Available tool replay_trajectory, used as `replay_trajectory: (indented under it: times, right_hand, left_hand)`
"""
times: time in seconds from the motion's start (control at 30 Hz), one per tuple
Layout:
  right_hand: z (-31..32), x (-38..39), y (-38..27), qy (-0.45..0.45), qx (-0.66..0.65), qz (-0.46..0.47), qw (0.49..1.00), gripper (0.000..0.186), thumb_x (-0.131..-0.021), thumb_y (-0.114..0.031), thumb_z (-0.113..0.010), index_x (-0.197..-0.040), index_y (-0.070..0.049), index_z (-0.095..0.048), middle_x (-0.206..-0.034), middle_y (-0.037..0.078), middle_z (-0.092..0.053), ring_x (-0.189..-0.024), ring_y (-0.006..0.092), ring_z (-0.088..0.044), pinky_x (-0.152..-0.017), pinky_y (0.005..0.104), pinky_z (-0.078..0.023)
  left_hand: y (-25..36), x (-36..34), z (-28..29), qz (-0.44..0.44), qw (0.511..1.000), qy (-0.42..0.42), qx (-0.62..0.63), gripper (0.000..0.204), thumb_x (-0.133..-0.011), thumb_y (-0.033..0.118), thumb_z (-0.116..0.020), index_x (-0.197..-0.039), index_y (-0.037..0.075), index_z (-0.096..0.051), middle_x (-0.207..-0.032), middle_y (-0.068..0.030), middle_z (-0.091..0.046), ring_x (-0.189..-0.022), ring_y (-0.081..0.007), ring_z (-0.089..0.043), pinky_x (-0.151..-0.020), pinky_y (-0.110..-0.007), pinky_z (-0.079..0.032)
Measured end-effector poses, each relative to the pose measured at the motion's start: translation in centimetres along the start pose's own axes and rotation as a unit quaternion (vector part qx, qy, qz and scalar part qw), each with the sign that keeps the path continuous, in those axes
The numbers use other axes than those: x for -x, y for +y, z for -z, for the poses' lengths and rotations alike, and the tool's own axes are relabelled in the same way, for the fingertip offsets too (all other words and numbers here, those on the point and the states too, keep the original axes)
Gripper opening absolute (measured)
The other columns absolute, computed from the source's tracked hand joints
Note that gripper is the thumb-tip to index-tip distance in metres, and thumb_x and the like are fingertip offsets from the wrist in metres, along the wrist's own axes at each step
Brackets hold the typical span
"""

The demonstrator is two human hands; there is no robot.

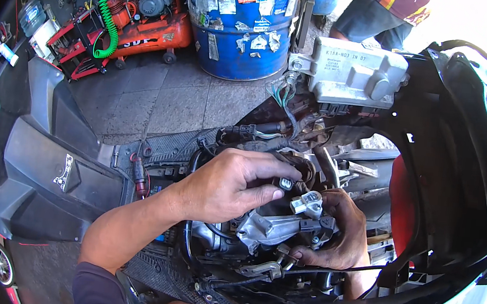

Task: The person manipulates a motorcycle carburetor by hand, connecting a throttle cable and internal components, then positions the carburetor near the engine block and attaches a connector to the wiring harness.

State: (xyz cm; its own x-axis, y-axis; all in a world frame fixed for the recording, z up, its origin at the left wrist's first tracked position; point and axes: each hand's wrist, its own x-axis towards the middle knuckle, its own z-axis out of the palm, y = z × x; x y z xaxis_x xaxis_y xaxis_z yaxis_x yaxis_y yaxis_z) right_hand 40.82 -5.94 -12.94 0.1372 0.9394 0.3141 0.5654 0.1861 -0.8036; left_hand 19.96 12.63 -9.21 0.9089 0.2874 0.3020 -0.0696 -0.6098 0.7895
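Note:
Between the thumb and fingers of my left hand [230, 186] is a small black electrical plug [285, 183], its pin end turned upward. Just to the right of the plug stands a pale sensor with a socket [306, 204], mounted on a silver cast-metal throttle body [270, 231]. My right hand [339, 232] is wrapped round the right side of that throttle body, thumb low beside a small bracket [284, 256]. Plug and sensor are apart. The wiring behind my left fingers is partly hidden.
All round lies a stripped scooter with a black frame [453, 206]. A silver control unit [357, 74] on wires sits above. Dark body panels [42, 156] are at left, near a red-handled screwdriver [140, 179]. A blue drum [239, 31] and orange compressor [153, 24] stand behind; a person [379, 14] is beyond.

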Motion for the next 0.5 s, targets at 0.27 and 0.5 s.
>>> replay_trajectory:
  times: [0.27,0.5]
  right_hand:
    - [0.7,-0.5,-0.8,-0.021,0.029,0.019,0.999,0.093,-0.052,-0.052,-0.103,-0.121,0.0,-0.065,-0.11,0.016,-0.07,-0.103,0.0319,-0.073,-0.09,0.0414,-0.058]
    - [0.9,-1.2,-1.6,-0.05,0.024,-0.034,0.998,0.095,-0.053,-0.056,-0.101,-0.122,-0.001,-0.066,-0.107,0.014,-0.072,-0.103,0.0327,-0.074,-0.089,0.0411,-0.058]
  left_hand:
    - [2.7,0.3,0.4,0.042,0.992,-0.057,-0.107,0.025,-0.089,0.014,-0.08,-0.104,0.0,-0.067,-0.092,-0.0181,-0.072,-0.084,-0.036,-0.074,-0.075,-0.044,-0.059]
    - [4.1,0.2,-0.3,0.009,0.979,-0.014,-0.201,0.025,-0.083,0.012,-0.084,-0.1,0.002,-0.068,-0.079,-0.0148,-0.069,-0.074,-0.0345,-0.072,-0.065,-0.043,-0.057]
